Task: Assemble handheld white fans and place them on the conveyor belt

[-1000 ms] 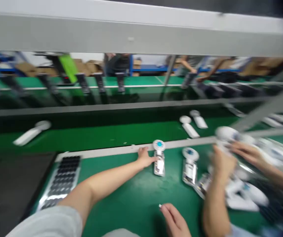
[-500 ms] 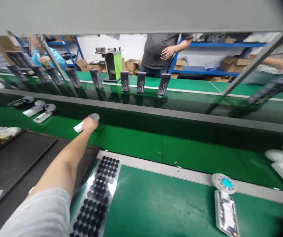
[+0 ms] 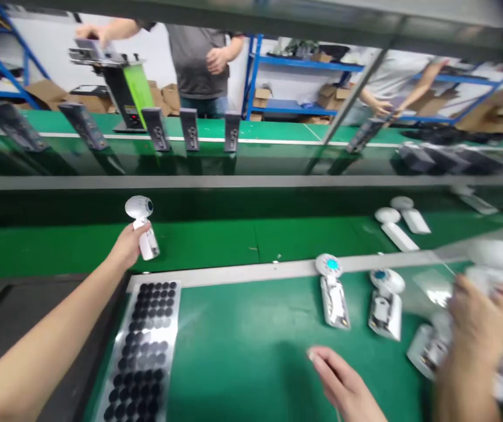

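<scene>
My left hand point(image 3: 129, 243) is wrapped round the handle of a white handheld fan point(image 3: 149, 245), held upright above the green conveyor belt point(image 3: 207, 243). The fan's round head tilts to the right, showing a dark centre. Low over the green worktop point(image 3: 242, 346) is my right hand point(image 3: 336, 378), thumb and fingers pressed together. What sits between those fingertips, if anything, is too small to make out. Beyond it lie a fan with a bright blue centre point(image 3: 334, 293) and another opened fan point(image 3: 385, 305), inner parts showing in their handles. A sheet of black round pads point(image 3: 143, 346) lies left of my right hand.
A co-worker's blurred hands point(image 3: 482, 310) handle a white fan at the right, near more opened fans point(image 3: 429, 346). White fans point(image 3: 394, 228) lie on the belt. Dark boxes point(image 3: 190, 129) stand on the far line behind a grey rail point(image 3: 251, 182). Black trays point(image 3: 36, 328) are at left.
My left hand has raised the fan off the belt and turned it upright. My view has swung to the right. My right hand and the co-worker's hands at right have come into view.
</scene>
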The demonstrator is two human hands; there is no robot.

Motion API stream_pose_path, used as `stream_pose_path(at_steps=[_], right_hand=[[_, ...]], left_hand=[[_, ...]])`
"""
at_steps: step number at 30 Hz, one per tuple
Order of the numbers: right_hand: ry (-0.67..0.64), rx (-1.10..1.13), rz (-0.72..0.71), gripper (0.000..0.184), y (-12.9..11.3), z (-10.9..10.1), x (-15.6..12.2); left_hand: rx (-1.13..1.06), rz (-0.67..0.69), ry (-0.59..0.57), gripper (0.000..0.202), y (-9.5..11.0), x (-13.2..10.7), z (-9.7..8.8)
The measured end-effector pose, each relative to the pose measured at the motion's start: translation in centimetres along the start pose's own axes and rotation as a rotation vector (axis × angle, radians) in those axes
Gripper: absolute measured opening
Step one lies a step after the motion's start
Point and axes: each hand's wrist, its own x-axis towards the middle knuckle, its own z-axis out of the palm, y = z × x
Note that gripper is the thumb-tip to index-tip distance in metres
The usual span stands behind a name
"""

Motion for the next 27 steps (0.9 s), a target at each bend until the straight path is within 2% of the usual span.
stream_pose_path(at_steps=[2,5,7,10,13,16,21,27], right_hand=[[-0.020,0.026,-0.076,0.037,-1.0,-0.2,-0.8],[0.012,0.101,-0.211,0.034,-2.2,-0.3,-1.6],[0.040,0.145,-0.296,0.029,-2.5,-0.4,-2.0],[0.054,0.159,-0.364,0.021,-2.3,-0.6,-3.0],[0.026,0.175,-0.377,0.017,-1.8,-0.8,-4.2],[-0.018,0.206,-0.367,0.016,-1.2,-0.9,-5.2],[-0.088,0.187,-0.378,0.017,-0.8,-0.6,-6.1],[-0.137,0.066,-0.411,0.016,-1.2,-1.0,-6.8]], left_hand=[[-0.087,-0.098,-0.179,0.016,0.0,-4.9,4.3],[-0.353,-0.393,-0.466,0.032,-0.7,-13.0,10.6],[-0.483,-0.578,-0.575,0.033,-1.5,-18.1,14.1],[-0.470,-0.688,-0.666,0.030,-2.6,-24.1,17.5],[-0.402,-0.722,-0.735,0.035,-3.5,-27.6,18.6],[-0.371,-0.687,-0.746,0.034,-3.7,-29.5,18.0],[-0.391,-0.588,-0.702,0.032,-3.0,-31.0,16.8],[-0.370,-0.467,-0.699,0.038,-2.6,-31.7,16.5]])
